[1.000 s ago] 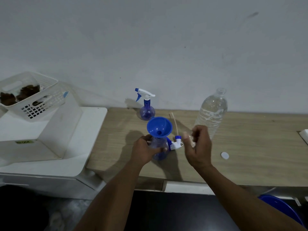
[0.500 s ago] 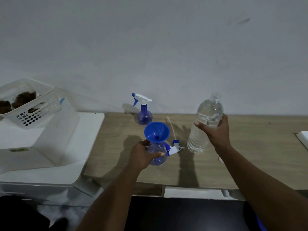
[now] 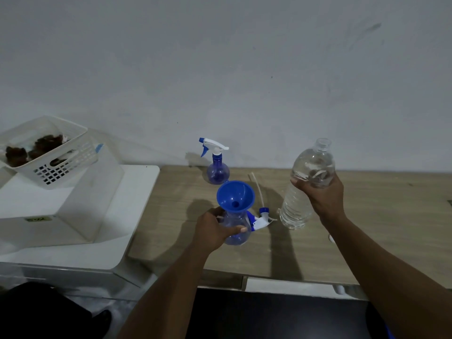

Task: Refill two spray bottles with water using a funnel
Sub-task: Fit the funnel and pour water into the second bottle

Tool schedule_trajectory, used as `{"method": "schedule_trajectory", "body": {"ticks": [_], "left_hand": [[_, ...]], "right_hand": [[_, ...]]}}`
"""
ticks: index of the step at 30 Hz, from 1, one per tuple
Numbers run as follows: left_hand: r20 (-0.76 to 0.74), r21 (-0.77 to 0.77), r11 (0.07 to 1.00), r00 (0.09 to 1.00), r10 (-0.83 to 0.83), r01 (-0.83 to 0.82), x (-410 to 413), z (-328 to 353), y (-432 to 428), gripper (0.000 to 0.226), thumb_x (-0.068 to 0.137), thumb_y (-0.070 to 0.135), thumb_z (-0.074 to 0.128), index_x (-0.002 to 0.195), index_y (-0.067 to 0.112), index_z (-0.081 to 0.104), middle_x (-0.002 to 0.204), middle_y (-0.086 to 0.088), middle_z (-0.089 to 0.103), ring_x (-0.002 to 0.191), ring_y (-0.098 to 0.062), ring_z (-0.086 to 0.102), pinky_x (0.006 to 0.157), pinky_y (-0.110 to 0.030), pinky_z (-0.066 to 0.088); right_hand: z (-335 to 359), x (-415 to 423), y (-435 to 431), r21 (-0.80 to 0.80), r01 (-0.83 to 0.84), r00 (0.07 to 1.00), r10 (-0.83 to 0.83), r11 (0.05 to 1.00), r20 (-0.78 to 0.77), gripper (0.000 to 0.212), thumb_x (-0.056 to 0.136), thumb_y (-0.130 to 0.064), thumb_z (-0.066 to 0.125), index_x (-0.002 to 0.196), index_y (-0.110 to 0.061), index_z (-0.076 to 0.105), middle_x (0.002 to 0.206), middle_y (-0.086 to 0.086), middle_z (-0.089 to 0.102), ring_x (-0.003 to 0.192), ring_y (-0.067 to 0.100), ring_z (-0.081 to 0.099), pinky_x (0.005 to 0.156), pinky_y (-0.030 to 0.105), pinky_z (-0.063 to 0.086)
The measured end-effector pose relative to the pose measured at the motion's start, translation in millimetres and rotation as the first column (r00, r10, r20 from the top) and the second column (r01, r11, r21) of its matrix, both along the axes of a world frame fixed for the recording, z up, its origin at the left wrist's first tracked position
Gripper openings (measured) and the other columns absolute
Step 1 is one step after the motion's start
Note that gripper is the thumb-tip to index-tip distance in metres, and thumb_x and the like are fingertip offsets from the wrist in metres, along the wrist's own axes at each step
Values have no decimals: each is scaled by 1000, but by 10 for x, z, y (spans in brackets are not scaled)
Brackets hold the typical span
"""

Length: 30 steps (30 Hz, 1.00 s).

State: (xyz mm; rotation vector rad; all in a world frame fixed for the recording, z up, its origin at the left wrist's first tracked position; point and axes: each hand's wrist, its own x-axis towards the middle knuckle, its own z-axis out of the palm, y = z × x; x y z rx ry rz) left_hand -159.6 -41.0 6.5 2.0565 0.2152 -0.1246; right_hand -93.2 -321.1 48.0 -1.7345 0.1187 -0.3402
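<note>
Head view: far left of the funnel, off the table, a white basket of dark lumps sits on a white box. Just behind the funnel, by the wall, the far sprayer stands upright with its trigger head on.

The left hand curls fingers and thumb round the near sprayer, which stands straight under the funnel with the spout in its open neck. That grip matches both earlier frames.

Just right of the funnel the spray head lies on the table, its tube pointing back toward the wall.

Farther right of the funnel is the bottle, uncapped and mostly full of water. The right hand wraps round its upper body. A second ago this hand hovered by the spray head and the bottle stood alone; half a second ago it already had hold. Whether the base now touches the table I cannot tell.

Right of the funnel beyond the bottle, a white cap peeks out from behind the right forearm.
</note>
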Motion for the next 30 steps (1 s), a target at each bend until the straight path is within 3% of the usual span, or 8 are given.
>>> {"method": "schedule_trajectory", "body": {"ticks": [7,12,17,23,30], "left_hand": [[-17,2,1000,1000,15,-15,25,-51,26,51,56,34,99,85,41,57,91,14,67,87,-4,65,83,-30,57],[-39,-2,1000,999,24,-24,47,-107,36,60,52,42,99,99,29,64,97,10,70,92,-8,67,86,-33,59],[-58,-5,1000,998,26,-26,58,-131,51,70,51,43,99,108,24,64,99,11,70,94,-8,67,88,-35,59],[-69,7,1000,997,19,-19,57,-131,44,73,54,44,98,114,22,64,101,12,68,95,-5,65,89,-32,57],[-64,37,999,998,-1,3,63,-143,48,67,57,47,96,110,24,63,97,16,66,92,-4,64,85,-27,56]], "right_hand": [[154,-153,-35,-50,-127,992,128,991,5,58,63,-19,94,114,-13,68,99,-2,76,91,11,74,73,19,57],[401,-196,-55,-200,-367,930,360,909,-71,63,59,-22,94,116,-17,68,103,-4,77,95,10,74,82,30,58],[640,-148,8,-394,-550,833,517,737,-197,74,53,-41,97,119,-29,65,106,-9,76,96,10,73,89,41,58],[706,-104,60,-560,-578,810,504,594,-302,91,41,-69,89,119,-29,63,105,-17,72,95,1,68,85,32,57],[736,-6,52,-651,-553,827,442,520,-349,84,46,-56,93,117,-24,62,103,-11,71,95,10,67,83,35,56]]}}
